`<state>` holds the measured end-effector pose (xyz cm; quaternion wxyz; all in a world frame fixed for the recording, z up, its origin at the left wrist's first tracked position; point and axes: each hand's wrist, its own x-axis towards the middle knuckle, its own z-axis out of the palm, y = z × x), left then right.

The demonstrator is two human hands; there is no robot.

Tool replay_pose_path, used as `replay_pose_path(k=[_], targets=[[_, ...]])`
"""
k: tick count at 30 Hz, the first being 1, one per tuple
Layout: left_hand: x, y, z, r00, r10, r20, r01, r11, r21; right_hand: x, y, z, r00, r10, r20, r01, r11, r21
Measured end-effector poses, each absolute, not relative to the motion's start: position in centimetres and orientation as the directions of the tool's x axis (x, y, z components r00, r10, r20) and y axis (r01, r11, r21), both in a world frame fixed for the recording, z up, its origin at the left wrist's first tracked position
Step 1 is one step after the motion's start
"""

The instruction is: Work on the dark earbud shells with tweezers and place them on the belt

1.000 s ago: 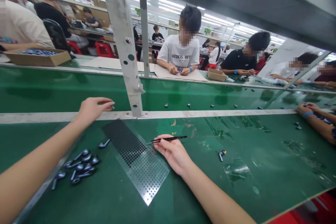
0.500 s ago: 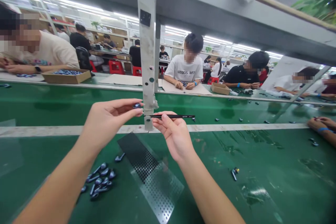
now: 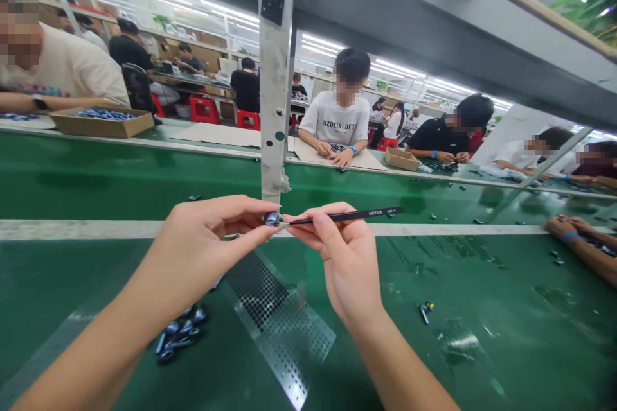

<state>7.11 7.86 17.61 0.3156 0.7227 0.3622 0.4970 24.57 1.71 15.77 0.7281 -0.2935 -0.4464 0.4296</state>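
My left hand (image 3: 212, 241) is raised in front of me and pinches a small dark earbud part (image 3: 271, 218) between thumb and fingertips. My right hand (image 3: 344, 257) grips black tweezers (image 3: 347, 215), whose tip touches the part. Below my hands a perforated metal sheet (image 3: 279, 321) lies on the green table (image 3: 482, 308). A pile of several dark earbud parts (image 3: 178, 335) sits to the left of the sheet.
One loose part (image 3: 424, 311) lies right of the sheet. A grey metal post (image 3: 274, 77) stands behind my hands at the conveyor belt (image 3: 120, 180), which carries scattered parts. Other people work across the belt; a co-worker's hands (image 3: 569, 231) rest at the right. A cardboard box (image 3: 101, 122) sits far left.
My left hand came back from the belt edge holding a small part and rose to the middle. My right hand lifted the tweezers from the table to meet it.
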Motion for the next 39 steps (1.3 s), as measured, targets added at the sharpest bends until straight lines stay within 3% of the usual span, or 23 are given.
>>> replay_pose_path(k=[15, 25, 39], targets=[[8.1, 5.2, 18.5, 0.223, 0.792, 0.568, 0.222, -0.608, 0.762, 23.9, 0.3, 16.1, 0.308, 0.825, 0.474, -0.192, 0.542, -0.818], [8.0, 5.1, 17.6, 0.214, 0.689, 0.693, 0.225, -0.725, 0.651, 23.5, 0.2, 16.1, 0.312, 0.780, 0.542, -0.285, 0.622, -0.730], [8.1, 4.8, 17.8, 0.202, 0.693, 0.692, 0.246, -0.720, 0.649, 23.3, 0.6, 15.6, 0.296, 0.702, 0.648, -0.299, 0.713, -0.635]])
